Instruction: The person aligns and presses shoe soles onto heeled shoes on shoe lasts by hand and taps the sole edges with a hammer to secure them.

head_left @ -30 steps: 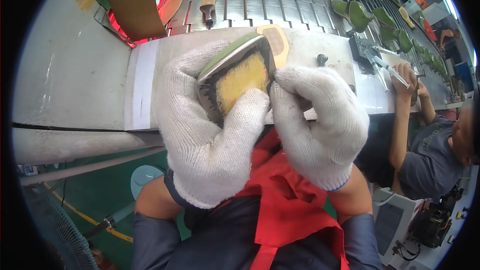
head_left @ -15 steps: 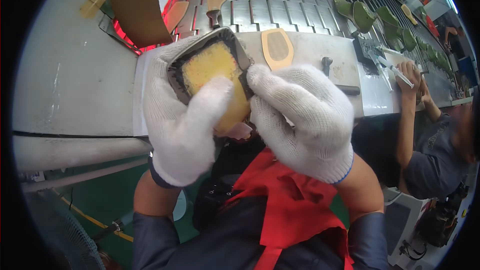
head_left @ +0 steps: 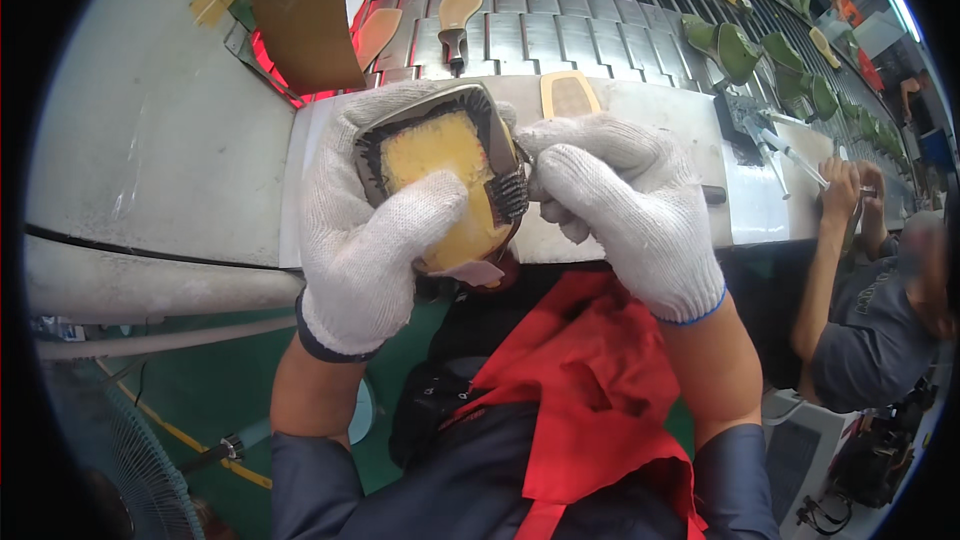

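Head view: your left hand grasps the shoe around its left side, thumb across its yellow underside; your right hand meets its right edge, pinch unclear.

The left forearm rises from the lower left of the frame, the right forearm from the lower right, both bare between dark sleeves and white knitted gloves. Left of centre, the left hand is curled in a broad grip — its thumb reaching toward the middle. Right of centre, the right hand angles inward — thumb and forefinger pinched close, other fingers folded beneath.
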A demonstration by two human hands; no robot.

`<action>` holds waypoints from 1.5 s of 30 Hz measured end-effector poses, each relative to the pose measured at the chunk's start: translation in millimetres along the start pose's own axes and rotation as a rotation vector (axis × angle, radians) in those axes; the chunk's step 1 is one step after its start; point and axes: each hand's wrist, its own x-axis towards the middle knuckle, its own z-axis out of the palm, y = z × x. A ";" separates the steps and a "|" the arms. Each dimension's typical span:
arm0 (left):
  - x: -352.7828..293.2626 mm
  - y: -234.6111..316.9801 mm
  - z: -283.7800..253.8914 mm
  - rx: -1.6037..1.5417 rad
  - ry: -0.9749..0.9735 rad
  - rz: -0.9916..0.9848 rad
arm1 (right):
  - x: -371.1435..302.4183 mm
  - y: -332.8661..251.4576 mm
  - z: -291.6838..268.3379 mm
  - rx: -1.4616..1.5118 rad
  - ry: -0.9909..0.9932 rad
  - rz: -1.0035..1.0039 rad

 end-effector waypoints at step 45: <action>-8.2 -2.6 37.3 0.191 0.067 0.075 | -4.4 11.6 4.3 -0.962 0.304 -0.953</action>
